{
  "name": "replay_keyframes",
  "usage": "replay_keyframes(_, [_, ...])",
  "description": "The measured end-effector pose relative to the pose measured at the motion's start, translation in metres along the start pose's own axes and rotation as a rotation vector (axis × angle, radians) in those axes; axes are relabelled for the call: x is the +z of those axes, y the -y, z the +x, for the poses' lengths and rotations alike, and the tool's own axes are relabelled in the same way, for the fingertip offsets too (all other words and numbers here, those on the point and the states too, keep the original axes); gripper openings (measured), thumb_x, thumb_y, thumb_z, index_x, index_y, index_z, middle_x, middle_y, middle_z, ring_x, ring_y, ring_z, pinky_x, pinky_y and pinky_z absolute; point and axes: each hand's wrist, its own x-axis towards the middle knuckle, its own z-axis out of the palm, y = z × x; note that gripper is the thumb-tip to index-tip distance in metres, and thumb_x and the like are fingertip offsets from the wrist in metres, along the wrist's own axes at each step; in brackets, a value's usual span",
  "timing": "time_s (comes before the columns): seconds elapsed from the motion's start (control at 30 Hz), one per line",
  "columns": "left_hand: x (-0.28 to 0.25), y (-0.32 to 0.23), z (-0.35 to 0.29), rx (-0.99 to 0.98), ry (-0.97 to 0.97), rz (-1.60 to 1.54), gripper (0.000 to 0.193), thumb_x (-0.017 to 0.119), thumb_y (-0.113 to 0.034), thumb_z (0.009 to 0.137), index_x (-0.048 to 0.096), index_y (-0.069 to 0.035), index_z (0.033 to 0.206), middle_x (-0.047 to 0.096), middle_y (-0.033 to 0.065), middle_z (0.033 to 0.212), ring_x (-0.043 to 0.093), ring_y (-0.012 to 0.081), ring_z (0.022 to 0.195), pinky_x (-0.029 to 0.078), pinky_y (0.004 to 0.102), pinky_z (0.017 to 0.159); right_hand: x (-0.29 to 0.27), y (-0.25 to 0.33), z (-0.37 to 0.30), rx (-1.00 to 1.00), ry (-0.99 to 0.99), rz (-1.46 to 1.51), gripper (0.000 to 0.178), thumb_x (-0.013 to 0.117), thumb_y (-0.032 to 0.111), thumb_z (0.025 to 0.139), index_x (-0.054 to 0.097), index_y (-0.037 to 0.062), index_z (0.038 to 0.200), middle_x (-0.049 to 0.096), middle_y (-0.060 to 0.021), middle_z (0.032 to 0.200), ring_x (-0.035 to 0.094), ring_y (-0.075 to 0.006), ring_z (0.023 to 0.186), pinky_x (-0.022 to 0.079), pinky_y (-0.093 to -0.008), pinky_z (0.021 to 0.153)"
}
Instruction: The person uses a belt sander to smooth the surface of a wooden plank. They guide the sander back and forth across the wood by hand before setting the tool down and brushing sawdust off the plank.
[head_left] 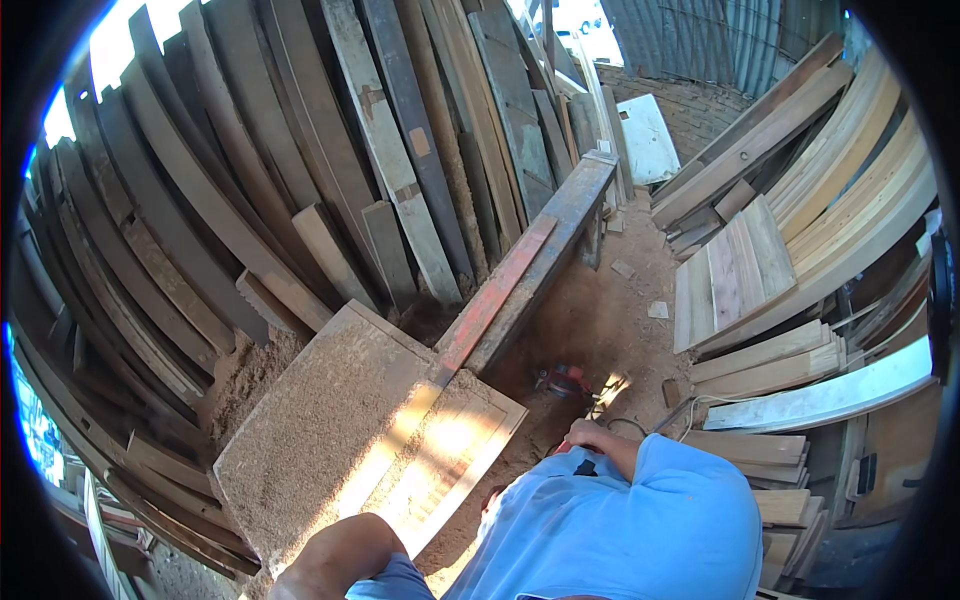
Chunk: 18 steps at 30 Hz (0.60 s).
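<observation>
My right hand (583, 436) is closed in front of my blue shirt, its fingers partly hidden. A small bit of red shows just below it, but what it grips cannot be made out. Just beyond that hand, low over the sawdust-covered ground, is a red and black power tool (564, 381); whether the two are joined is unclear. Of my left arm (340, 555) only the bent, bare part shows at the lower edge, beside a sawdust-strewn wooden board (330, 430). The left hand itself is out of sight.
A long beam with a red strip (497, 290) runs away from the board. Tall planks (270, 150) lean along the left. Stacked boards (735, 265) and a white curved panel (830, 390) line the right. A white sheet (648, 138) stands at the back. A thin cable (700, 400) trails at right.
</observation>
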Motion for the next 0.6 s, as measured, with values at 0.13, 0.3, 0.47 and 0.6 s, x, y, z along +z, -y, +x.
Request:
replay_keyframes(0.13, [0.006,-0.002,0.0,-0.037,-0.007,0.008,0.036,0.059,-0.023,0.105,0.072,0.01,0.099,0.067,0.0235,0.096,0.069,0.0327,0.076,0.059,0.0424,0.061,0.002,0.016,0.006,-0.075,0.024,-0.1,0.043,0.063,0.042,0.094,0.08,0.0034,0.103,0.074,-0.024,0.112,0.071,-0.0406,0.109,0.057,-0.0498,0.093])
replay_keyframes(0.3, [0.01,-0.001,0.0,-0.056,-0.004,0.013,0.038,0.057,-0.024,0.106,0.071,0.011,0.099,0.067,0.024,0.095,0.07,0.0333,0.077,0.059,0.0433,0.062,0.002,0.02,0.009,-0.112,0.019,-0.149,0.044,0.06,0.041,0.096,0.079,0.0032,0.104,0.074,-0.0229,0.114,0.071,-0.0409,0.111,0.057,-0.0497,0.095])
replay_keyframes(0.47, [0.012,-0.001,-0.006,-0.073,-0.003,0.019,0.04,0.056,-0.024,0.107,0.071,0.012,0.099,0.067,0.0244,0.094,0.07,0.0338,0.078,0.059,0.0443,0.062,-0.003,0.018,0.012,-0.092,0.009,-0.151,0.041,0.061,0.038,0.094,0.079,0.0038,0.107,0.074,-0.0227,0.114,0.071,-0.0396,0.112,0.056,-0.0491,0.097])
replay_keyframes(0.6, [0.025,-0.016,-0.015,-0.165,-0.058,0.064,0.042,0.054,-0.025,0.108,0.07,0.013,0.099,0.067,0.0248,0.093,0.07,0.0343,0.079,0.059,0.045,0.063,-0.002,0.047,0.038,-0.123,-0.014,-0.147,0.041,0.062,0.037,0.091,0.079,0.0035,0.105,0.074,-0.0227,0.115,0.071,-0.04,0.112,0.056,-0.0486,0.097])
